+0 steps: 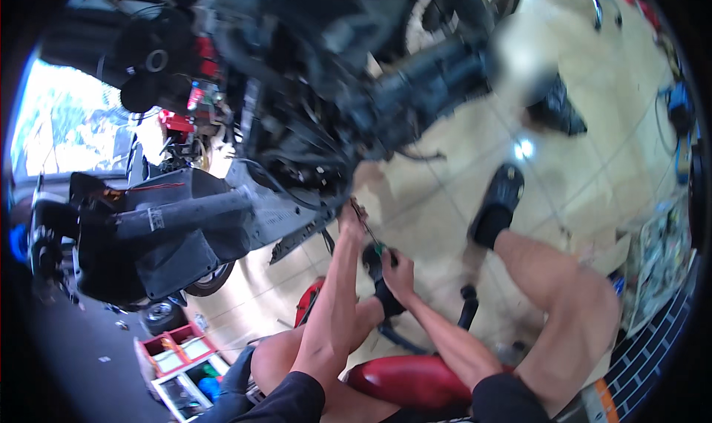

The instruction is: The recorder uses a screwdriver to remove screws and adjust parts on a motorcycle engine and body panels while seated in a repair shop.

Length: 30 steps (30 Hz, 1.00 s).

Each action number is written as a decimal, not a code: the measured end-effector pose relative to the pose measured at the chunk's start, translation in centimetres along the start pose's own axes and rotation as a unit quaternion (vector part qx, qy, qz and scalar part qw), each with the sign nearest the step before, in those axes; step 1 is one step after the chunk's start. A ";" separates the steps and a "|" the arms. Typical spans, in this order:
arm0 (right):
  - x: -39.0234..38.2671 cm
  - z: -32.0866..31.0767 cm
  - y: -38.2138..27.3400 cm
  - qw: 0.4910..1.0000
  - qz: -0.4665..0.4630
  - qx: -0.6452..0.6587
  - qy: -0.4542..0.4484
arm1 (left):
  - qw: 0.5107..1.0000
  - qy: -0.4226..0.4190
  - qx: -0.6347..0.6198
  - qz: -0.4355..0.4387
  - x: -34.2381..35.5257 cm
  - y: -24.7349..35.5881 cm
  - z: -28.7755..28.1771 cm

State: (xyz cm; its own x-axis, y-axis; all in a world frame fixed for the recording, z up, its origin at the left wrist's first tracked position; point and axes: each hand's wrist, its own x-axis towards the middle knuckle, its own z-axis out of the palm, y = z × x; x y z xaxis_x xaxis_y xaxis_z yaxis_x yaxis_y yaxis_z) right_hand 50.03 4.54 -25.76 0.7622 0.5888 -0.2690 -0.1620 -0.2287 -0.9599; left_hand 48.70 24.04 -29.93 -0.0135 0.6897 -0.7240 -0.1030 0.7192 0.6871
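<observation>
My left hand (352, 219) is closed at the lower edge of the partly stripped scooter (289, 104), near its dark floorboard frame (271, 219); what its fingers grip is too small to make out, beside a thin metal shaft. My right hand (397, 274) is wrapped round the green-and-black handle of a screwdriver (380, 250), whose shaft points up toward my left hand. The scooter's long black front section (163, 223) lies to the left, with a loose cable looping over it.
I sit on a red seat (404, 382), legs apart on the tiled floor (445, 200). Bottom left are compartment boxes (170, 352) and a small wheel (159, 315). A red object (308, 297) lies by my left forearm. A black bag (556, 111) and clutter (653, 267) are rightward.
</observation>
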 end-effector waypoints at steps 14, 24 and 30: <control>2.6 -4.3 1.8 0.626 0.520 0.463 -0.350 | 0.981 -0.064 -0.181 -0.011 1.0 -2.1 0.4; 2.9 -1.9 0.7 0.827 0.431 0.255 -0.256 | 0.962 -0.135 -0.237 -0.017 3.1 -4.1 -1.4; 5.0 -4.7 1.6 0.656 0.550 0.338 -0.392 | 0.953 -0.115 -0.273 -0.065 4.3 -5.6 -2.2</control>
State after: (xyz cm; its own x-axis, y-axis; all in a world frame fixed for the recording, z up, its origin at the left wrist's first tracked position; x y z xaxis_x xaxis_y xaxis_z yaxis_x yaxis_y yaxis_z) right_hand 56.58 3.47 -28.26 -0.5619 0.6338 -0.5316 -0.7858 -0.6098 0.1036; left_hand 47.07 22.76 -37.06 0.2465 0.6430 -0.7251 -0.5925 0.6921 0.4123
